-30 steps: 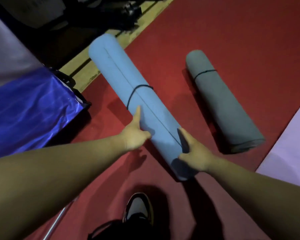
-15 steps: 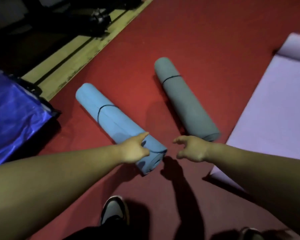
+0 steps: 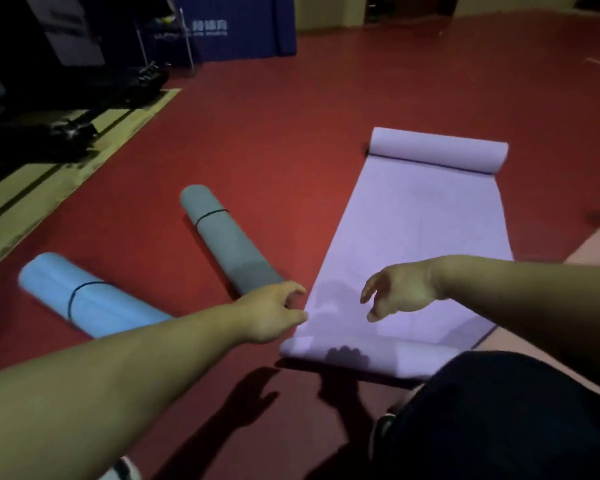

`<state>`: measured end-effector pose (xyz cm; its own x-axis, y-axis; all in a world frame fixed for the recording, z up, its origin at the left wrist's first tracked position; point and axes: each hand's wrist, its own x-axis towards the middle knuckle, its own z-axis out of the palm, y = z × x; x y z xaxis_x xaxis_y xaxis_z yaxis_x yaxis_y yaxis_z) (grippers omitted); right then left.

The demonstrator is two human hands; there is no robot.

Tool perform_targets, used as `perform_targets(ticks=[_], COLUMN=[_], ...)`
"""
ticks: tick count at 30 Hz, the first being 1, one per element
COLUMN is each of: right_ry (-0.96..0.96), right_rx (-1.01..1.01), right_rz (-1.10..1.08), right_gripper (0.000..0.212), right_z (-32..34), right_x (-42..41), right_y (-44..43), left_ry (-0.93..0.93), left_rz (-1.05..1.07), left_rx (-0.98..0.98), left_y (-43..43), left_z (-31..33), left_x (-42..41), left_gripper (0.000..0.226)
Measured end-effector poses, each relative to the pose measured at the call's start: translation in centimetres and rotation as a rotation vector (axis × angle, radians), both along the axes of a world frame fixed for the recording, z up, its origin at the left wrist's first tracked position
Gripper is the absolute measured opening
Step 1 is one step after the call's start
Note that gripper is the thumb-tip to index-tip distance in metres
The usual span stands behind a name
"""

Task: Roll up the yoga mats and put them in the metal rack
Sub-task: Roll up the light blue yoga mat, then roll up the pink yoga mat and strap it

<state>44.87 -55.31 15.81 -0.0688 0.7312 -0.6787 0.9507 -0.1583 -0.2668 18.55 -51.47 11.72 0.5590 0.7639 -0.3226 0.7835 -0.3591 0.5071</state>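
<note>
Only writing I can spot is on the dark blue panel (image 3: 236,29) standing at the back, upper middle of the frame. It's got a row of pale characters (image 3: 210,26), probably Chinese, with a thinner line of small print (image 3: 205,34) right under them. Both are way too blurry and dim to actually read, so can't tell what it says.

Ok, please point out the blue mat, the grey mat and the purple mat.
blue mat (image 3: 111,303), head view, middle of the visible roll.
grey mat (image 3: 229,244), head view, middle of the roll.
purple mat (image 3: 416,230), head view, flat unrolled middle part.
</note>
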Motion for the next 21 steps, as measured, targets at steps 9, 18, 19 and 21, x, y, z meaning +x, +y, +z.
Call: perform_targets(ticks=[9,18,19,21], right_ry=[0.054,0.138,0.151,0.201], right_rx=[0.076,0.233,0.271,0.328], right_rz=[-0.498,-0.765,-0.812,-0.931], right_gripper=[0.053,0.024,0.021,0.018], right_z=[-14.9,-23.2,-23.4,-23.1], right_x=[11.8,14.3,14.4,14.2], right_y=[-7.8,-10.3,-10.5,-11.5], left_ry=[0.05,-0.117,-0.156,-0.154], left_rz=[-0.14,-0.253,-0.242,-0.282], left_rx=[-0.11,-0.25,-0.282,-0.304], left_y=[-1.7,-0.1,-0.3,-1.3], left_z=[-11.1,-18.6,-19.1,-19.8], left_x=[11.3,18.2,18.8,20.2], left_gripper=[0.054,0.04,0.036,0.034])
